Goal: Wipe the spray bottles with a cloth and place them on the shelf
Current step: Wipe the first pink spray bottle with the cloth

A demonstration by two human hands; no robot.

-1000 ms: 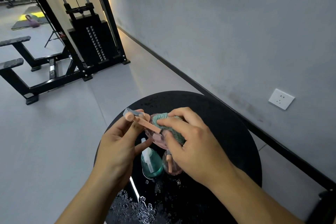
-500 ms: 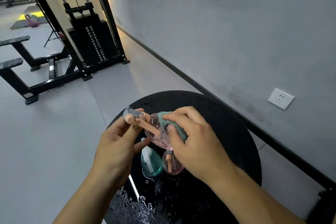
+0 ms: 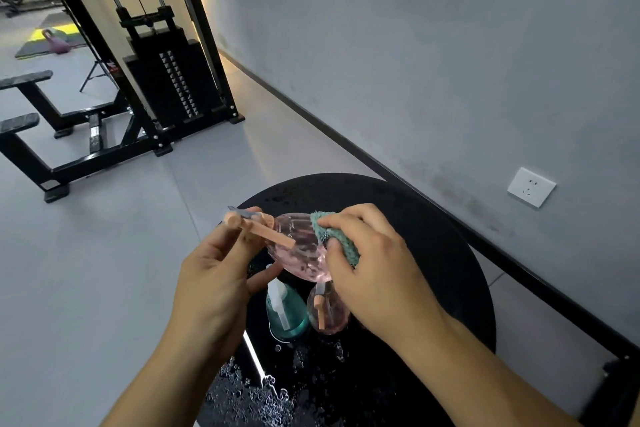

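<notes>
1. The left hand (image 3: 214,274) grips the pump head of a pink bottle (image 3: 300,246), holding it on its side above the round black worktop (image 3: 433,253); the peach nozzle and trigger point left and down.
2. The right hand (image 3: 374,263) pinches a folded teal cloth (image 3: 334,236) and presses it against the bottle's far side; fingers curl over the cloth, thumb beneath it.
3. Below the hands, two more bottles stand upright on the worktop, just beside each other: a teal bottle (image 3: 287,315) with a white pump, and a second pink bottle (image 3: 327,314) partly hidden by the right hand.
4. Water drops (image 3: 256,388) lie on the worktop's near edge.
5. A grey wall carries a white socket (image 3: 531,186) at right; a black weight machine (image 3: 173,80) stands on the floor at left.
</notes>
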